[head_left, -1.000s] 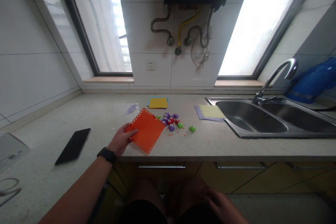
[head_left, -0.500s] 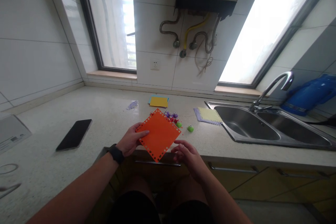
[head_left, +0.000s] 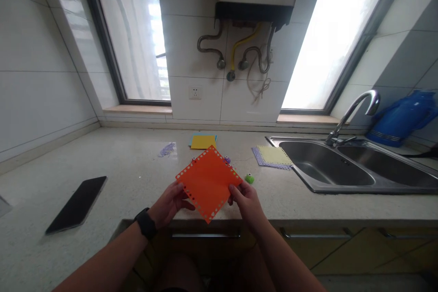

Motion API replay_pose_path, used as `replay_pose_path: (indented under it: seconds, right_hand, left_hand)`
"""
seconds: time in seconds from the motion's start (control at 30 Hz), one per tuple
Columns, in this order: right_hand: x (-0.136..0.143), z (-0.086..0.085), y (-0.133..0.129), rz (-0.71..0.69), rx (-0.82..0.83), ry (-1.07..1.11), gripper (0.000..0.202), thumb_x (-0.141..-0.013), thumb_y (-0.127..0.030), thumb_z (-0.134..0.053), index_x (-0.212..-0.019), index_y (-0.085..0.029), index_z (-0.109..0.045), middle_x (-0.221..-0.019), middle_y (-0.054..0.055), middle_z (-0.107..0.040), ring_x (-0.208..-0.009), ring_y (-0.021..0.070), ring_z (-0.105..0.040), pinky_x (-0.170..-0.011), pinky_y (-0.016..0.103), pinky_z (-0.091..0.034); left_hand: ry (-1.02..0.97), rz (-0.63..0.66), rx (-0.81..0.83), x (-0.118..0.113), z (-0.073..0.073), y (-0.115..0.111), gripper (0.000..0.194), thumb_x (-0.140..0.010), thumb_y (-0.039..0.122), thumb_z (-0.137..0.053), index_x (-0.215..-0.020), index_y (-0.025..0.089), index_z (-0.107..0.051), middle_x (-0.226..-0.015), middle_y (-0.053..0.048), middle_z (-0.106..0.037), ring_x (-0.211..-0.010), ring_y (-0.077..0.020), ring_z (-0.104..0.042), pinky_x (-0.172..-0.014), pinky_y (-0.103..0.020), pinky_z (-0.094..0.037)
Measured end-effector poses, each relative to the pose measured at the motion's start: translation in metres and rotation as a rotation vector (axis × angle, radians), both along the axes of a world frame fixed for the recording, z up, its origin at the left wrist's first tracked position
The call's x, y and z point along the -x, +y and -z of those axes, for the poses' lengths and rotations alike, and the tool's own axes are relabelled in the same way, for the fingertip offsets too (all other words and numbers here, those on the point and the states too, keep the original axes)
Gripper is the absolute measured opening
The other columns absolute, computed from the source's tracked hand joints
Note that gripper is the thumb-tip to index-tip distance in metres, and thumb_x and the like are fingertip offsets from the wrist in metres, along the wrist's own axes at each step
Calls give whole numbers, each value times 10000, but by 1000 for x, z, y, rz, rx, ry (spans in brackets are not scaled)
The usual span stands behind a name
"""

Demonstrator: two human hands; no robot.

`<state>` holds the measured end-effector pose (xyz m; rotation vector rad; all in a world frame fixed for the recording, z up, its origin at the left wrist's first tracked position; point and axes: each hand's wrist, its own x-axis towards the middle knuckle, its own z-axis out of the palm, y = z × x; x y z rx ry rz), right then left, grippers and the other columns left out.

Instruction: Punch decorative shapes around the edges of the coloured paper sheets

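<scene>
A square orange sheet of paper [head_left: 208, 182], punched with small shaped holes along its edges, is held up cornerwise over the counter's front edge. My right hand [head_left: 247, 198] pinches it near the right corner, thumb on top. At its lower left edge is my left hand [head_left: 169, 203], wearing a black watch. Its thumb is spread from the fingers, whose tips reach the paper's edge and are partly hidden. Behind the sheet, purple beads or punches [head_left: 227, 159] peek out, mostly covered. One small green punch-like piece [head_left: 249, 178] sits right of the sheet.
Yellow and blue paper [head_left: 203, 142] lies at the back. Pale yellow and purple patterned sheets [head_left: 273, 156] lie beside the steel sink [head_left: 321, 164]. A dark phone [head_left: 77, 203] is on the left, and purple scraps [head_left: 167, 149] lie near the wall. A blue thermos [head_left: 402, 118] stands far right.
My right hand has moved up and taken hold of the sheet's right side. My left thumb has come off the paper's face. The view has tilted upward.
</scene>
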<state>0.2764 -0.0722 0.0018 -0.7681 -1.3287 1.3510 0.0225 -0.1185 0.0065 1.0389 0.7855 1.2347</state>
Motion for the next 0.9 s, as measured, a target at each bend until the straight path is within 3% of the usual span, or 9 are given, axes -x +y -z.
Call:
replay_pose_path:
  seconds: [0.13, 0.23, 0.43, 0.73, 0.9]
  right_hand:
    - [6, -3, 21, -14, -39, -20, 298, -842, -458, -722, -931, -178, -673, -652, -10, -605, -544, 134, -526, -538, 273, -426]
    - [13, -4, 32, -40, -66, -52, 289, -857, -459, -708, -948, -188, -663, -678, -4, -613, -566, 143, -540, -557, 285, -448]
    - [26, 0, 42, -95, -91, -133, 312, -852, -500, -708, -874, -197, -635, -686, 5, -619, -590, 151, -564, -575, 288, -475]
    - [24, 2, 32, -121, -104, -163, 279, -877, -472, -692, -907, -199, -644, -734, 10, -628, -611, 147, -580, -591, 289, -490]
    - [22, 3, 33, -93, -67, -122, 308, -878, -508, -667, -879, -201, -639, -736, 19, -649, -583, 144, -567, -576, 294, -483]
  left_hand:
    - [122, 118, 7, -4, 8, 13, 554, -725, 529, -820, -1116, 151, -715, -978, -147, -744, -769, -260, -707, -509, -303, -588]
    - [229, 162, 30, -6, 11, 18, 498, -724, 535, -819, -973, 112, -731, -786, -133, -735, -642, -231, -693, -446, -265, -544]
    - [392, 67, 89, -4, 20, 20, 455, -847, 579, -667, -775, 130, -682, -618, -69, -690, -400, -103, -522, -375, -203, -406]
    - [540, 1, 118, -7, 8, 15, 462, -778, 601, -715, -674, 158, -638, -511, 16, -599, -382, -92, -459, -409, -218, -381]
    - [547, -31, 101, -6, 5, 14, 494, -785, 641, -675, -642, 168, -643, -524, -8, -627, -403, -122, -507, -436, -250, -419]
